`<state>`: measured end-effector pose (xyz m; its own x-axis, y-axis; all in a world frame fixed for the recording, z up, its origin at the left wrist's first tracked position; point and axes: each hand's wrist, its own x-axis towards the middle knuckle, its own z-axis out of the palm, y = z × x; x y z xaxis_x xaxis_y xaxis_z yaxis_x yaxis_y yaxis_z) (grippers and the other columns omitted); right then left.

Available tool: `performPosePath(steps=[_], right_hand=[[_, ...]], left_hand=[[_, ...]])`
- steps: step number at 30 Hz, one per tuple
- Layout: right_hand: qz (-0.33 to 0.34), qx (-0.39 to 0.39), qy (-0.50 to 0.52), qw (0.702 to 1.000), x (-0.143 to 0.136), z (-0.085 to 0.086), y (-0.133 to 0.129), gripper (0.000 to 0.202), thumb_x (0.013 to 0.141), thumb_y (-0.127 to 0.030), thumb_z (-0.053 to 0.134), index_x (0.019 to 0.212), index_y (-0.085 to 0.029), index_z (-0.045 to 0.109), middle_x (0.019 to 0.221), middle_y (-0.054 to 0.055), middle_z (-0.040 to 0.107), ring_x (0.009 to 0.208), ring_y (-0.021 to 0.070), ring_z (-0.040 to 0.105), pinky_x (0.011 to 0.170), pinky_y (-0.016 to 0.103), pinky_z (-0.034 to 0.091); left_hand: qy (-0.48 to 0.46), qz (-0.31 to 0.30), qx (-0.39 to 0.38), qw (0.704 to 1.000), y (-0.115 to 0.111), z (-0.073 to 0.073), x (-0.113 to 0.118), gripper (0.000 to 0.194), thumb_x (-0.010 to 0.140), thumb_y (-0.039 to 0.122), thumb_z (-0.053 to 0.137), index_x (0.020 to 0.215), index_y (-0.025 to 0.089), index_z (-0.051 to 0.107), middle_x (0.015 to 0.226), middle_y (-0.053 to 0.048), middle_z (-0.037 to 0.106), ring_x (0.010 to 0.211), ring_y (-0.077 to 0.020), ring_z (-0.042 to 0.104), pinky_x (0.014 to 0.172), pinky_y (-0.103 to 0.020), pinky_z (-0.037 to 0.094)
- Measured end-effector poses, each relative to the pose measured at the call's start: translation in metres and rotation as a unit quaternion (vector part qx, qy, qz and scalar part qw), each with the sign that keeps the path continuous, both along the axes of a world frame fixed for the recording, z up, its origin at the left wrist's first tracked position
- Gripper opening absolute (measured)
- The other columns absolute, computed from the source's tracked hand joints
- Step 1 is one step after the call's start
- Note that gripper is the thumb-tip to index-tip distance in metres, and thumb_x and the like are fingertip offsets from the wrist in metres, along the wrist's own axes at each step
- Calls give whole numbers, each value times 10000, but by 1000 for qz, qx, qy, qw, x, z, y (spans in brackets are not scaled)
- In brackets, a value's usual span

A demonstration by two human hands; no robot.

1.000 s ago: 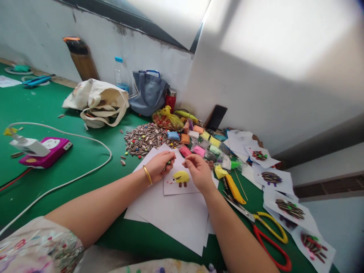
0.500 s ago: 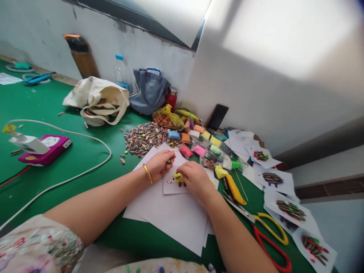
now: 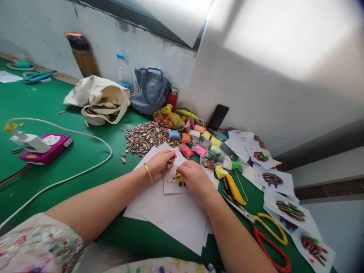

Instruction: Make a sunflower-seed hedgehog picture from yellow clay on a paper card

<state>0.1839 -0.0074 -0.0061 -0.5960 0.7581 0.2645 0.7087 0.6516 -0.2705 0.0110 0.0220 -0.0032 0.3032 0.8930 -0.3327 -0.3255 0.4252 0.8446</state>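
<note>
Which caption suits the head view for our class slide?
Left hand clutching small bits, right hand over a yellow animal picture, seeds heaped beyond.

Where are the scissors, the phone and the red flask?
Scissors (image 3: pixel 250 217): head view, on the metal by the pivot.
Phone (image 3: pixel 218 117): head view, on the dark face.
Red flask (image 3: pixel 172 99): head view, on the body below the cap.

I count five decorated pictures (image 3: pixel 290 209) down the right side, one mostly covered, and one yellow animal picture (image 3: pixel 170 187) in the middle. There are two cloth bags (image 3: pixel 150 91), one phone (image 3: pixel 218 116) and one pair of scissors (image 3: pixel 248 217).
</note>
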Motion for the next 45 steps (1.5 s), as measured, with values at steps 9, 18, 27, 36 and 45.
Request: performPosePath(steps=[9,18,27,36,45], right_hand=[[-6,14,-52,999,-4,3,-3,164,829,-104,577,877,-215,689,878,43,632,817,183,519,747,293,360],[-8,32,-101,994,-6,4,-3,114,830,-132,598,869,-213,668,851,53,624,823,201,513,727,306,339],[-10,28,-104,994,-6,9,-5,103,845,-131,591,851,-206,661,846,57,618,823,200,506,724,303,332],[-9,27,-134,991,-7,7,-3,61,859,-180,605,844,-196,662,830,50,607,807,191,495,711,297,316],[-3,14,-154,988,-8,9,-2,55,855,-195,624,878,-190,674,860,56,619,844,199,513,747,299,344]], left_hand=[[6,2,-1,1000,0,0,0,233,835,369,608,765,171,508,607,53,448,361,-13,339,319,-129,137],[5,2,-2,1000,0,0,1,240,836,379,605,765,173,502,599,55,444,357,-16,340,318,-130,145],[16,2,1,1000,-1,2,1,231,850,373,581,766,172,501,604,54,438,359,-18,336,317,-131,143],[20,0,-1,1000,-2,4,2,209,876,342,542,769,168,497,606,56,430,362,-14,332,324,-130,146],[25,3,-5,1000,-2,5,2,199,894,319,511,768,167,489,602,56,431,360,-15,329,324,-130,139]])
